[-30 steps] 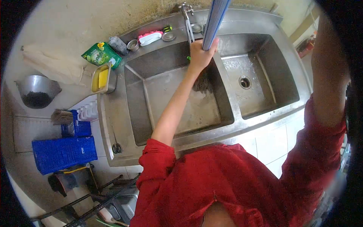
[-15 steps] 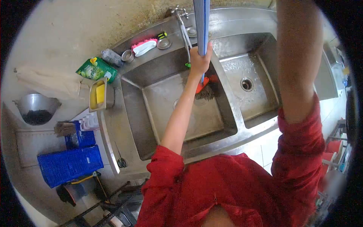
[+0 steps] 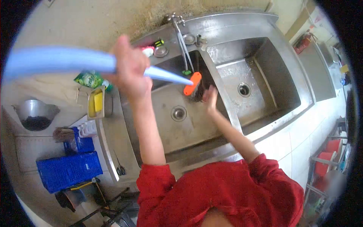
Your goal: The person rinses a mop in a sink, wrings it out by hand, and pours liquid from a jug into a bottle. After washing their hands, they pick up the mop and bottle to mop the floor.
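Note:
My left hand [image 3: 132, 73] is wrapped round the blue handle of a mop [image 3: 166, 74], well up from its head. The handle slants across the sink and runs out toward the left edge of the view, blurred by motion. Its orange head [image 3: 193, 83] hangs over the left basin [image 3: 166, 130], with dark strands on the side toward the divider. Right beside those strands is my right hand [image 3: 211, 99], its fingers stretched out and partly smeared. Above the head, the faucet [image 3: 180, 34] reaches down over the basin.
The right basin [image 3: 270, 89] has an open drain. On the left ledge sit a metal container [image 3: 92, 108] with a yellow sponge and a green pouch [image 3: 89, 80]. Scissors [image 3: 121, 170] lie near the front corner. Blue crates [image 3: 70, 170] stand on the left.
The mop handle has swung from upright to slanting left, with my left hand moving up and left. My right arm has come down from high up to the mop strands.

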Demonstrator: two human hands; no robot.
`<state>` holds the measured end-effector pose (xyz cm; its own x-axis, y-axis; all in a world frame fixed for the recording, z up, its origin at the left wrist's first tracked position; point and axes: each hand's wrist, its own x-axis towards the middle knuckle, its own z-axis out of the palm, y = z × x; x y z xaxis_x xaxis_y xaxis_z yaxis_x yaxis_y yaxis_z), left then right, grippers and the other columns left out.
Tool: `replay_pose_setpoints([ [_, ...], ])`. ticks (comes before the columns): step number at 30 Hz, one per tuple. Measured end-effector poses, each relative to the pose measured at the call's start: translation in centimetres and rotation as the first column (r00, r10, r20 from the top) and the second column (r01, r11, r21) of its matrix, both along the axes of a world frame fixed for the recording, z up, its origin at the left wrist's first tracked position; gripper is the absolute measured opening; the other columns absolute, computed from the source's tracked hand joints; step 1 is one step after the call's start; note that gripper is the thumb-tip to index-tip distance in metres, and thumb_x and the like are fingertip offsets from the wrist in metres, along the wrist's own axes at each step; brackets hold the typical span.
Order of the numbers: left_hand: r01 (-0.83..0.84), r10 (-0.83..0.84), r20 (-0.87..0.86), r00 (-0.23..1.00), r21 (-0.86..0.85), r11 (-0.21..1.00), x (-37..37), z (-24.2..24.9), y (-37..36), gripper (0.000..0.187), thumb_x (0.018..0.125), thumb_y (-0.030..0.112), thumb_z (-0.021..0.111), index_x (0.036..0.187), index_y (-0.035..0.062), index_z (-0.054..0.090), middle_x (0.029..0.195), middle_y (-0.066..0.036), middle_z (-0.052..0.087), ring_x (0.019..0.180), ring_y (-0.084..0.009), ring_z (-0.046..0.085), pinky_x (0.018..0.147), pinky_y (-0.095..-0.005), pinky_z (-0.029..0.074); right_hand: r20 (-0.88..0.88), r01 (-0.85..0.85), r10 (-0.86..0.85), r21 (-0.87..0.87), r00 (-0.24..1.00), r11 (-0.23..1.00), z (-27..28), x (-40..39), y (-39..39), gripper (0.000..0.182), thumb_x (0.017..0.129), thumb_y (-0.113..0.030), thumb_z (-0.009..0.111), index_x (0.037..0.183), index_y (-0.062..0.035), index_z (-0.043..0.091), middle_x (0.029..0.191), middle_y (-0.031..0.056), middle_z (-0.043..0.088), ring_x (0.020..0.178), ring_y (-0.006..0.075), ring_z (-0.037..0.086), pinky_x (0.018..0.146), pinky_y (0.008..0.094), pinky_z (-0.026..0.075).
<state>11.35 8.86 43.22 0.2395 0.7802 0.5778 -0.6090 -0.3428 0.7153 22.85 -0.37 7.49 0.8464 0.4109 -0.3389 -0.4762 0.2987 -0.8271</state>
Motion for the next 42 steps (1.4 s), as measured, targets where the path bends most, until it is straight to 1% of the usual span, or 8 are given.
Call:
replay_pose_setpoints([
  [2, 0.074, -0.075, 0.059, 0.995, 0.021, 0.997, -1.7, 1.5, -0.7, 0.036, 0.086, 0.018, 0.037, 0.051, 0.0154, 0.027, 0.043, 0.004, 0.021, 0.037, -0.0063, 0.017, 0.038, -0.0239, 0.015, -0.851, -0.094, 0.050, 0.001, 0.522, 0.996, -3.7, -5.0, -2.6, 0.080, 0.062, -0.071, 0.044, 0.116, -0.0128, 0.044, 0.089, 0.0131, 0.050, 0.077, 0.0228, 0.047, 0.077, 0.0420, 0.039],
  [6, 0.063, -0.092, 0.194, 0.977, 0.151, 0.987, -4.9, 2.3, -1.1, 0.035, 0.085, 0.014, 0.039, 0.051, 0.0156, 0.029, 0.040, 0.006, 0.027, 0.034, -0.0042, 0.020, 0.037, -0.0203, 0.018, -0.959, 0.277, 0.006, 0.087, 0.282, 0.957, -2.2, -3.6, 2.7, 0.079, 0.065, -0.069, 0.043, 0.120, -0.0119, 0.041, 0.100, 0.0159, 0.048, 0.091, 0.0281, 0.046, 0.089, 0.0446, 0.033],
  [8, 0.103, -0.130, 0.216, 0.968, 0.135, 0.986, -7.2, 2.3, -0.6, 0.037, 0.086, 0.015, 0.037, 0.049, 0.0164, 0.030, 0.038, 0.005, 0.028, 0.030, -0.0032, 0.021, 0.033, -0.0179, 0.023, -0.639, 0.403, 0.234, 0.686, 0.733, 0.606, -5.3, -1.1, 6.6, 0.062, 0.073, -0.058, 0.045, 0.110, -0.0093, 0.047, 0.097, 0.0132, 0.053, 0.091, 0.0267, 0.051, 0.083, 0.0456, 0.039],
  [12, 0.126, -0.135, 0.257, 0.957, 0.050, 0.991, -11.6, -1.5, 0.8, 0.040, 0.088, 0.017, 0.030, 0.048, 0.0146, 0.030, 0.035, 0.003, 0.032, 0.026, -0.0029, 0.028, 0.030, -0.0141, 0.028, -0.367, -0.066, 0.391, 0.651, 0.844, 0.756, -13.9, 3.6, 10.7, 0.042, 0.083, -0.044, 0.040, 0.099, -0.0083, 0.054, 0.089, 0.0042, 0.059, 0.076, 0.0166, 0.057, 0.065, 0.0326, 0.048],
  [16, 0.031, -0.017, 0.244, 0.970, -0.052, 0.998, -14.0, -8.0, 1.5, 0.039, 0.086, 0.014, 0.035, 0.047, 0.0138, 0.030, 0.034, 0.001, 0.032, 0.028, -0.0044, 0.029, 0.030, -0.0176, 0.029, -0.360, -0.478, 0.420, -0.088, 0.833, 0.874, -15.7, 4.8, 10.4, 0.049, 0.082, -0.042, 0.044, 0.113, -0.0048, 0.045, 0.099, 0.0107, 0.056, 0.082, 0.0209, 0.056, 0.070, 0.0369, 0.047],
  [18, -0.105, 0.148, 0.157, 0.976, -0.255, 0.961, -14.7, -12.1, 0.9, 0.041, 0.086, 0.014, 0.038, 0.046, 0.0139, 0.027, 0.035, 0.001, 0.028, 0.030, -0.0060, 0.025, 0.032, -0.0198, 0.028, 0.059, -0.002, 0.840, -0.997, 0.539, 0.072, -10.3, 5.3, 10.0, 0.065, 0.074, -0.046, 0.055, 0.122, -0.0060, 0.036, 0.122, 0.0177, 0.040, 0.105, 0.0312, 0.045, 0.085, 0.0458, 0.038],
  [24, -0.402, 0.412, -0.111, 0.905, -0.541, 0.738, -14.4, -20.4, -0.6, 0.045, 0.088, 0.021, 0.034, 0.044, 0.0146, 0.024, 0.035, 0.002, 0.025, 0.031, -0.0070, 0.020, 0.036, -0.0215, 0.026, 0.147, 0.000, 0.855, -0.985, 0.498, 0.170, -15.2, 6.2, 13.5, 0.095, 0.055, -0.056, 0.066, 0.130, -0.0162, 0.025, 0.137, 0.0160, 0.010, 0.121, 0.0433, 0.017, 0.090, 0.0574, 0.026],
  [42, -0.363, 0.287, -0.230, 0.930, -0.437, 0.823, -15.9, -22.9, -0.8, 0.044, 0.089, 0.025, 0.033, 0.046, 0.0154, 0.028, 0.038, 0.004, 0.025, 0.032, -0.0062, 0.026, 0.032, -0.0198, 0.028, 0.331, 0.170, 0.873, -0.942, 0.358, 0.288, -19.9, 6.2, 11.4, 0.051, 0.065, -0.041, 0.061, 0.107, -0.0124, 0.051, 0.111, 0.0183, 0.046, 0.094, 0.0375, 0.050, 0.079, 0.0484, 0.041],
])
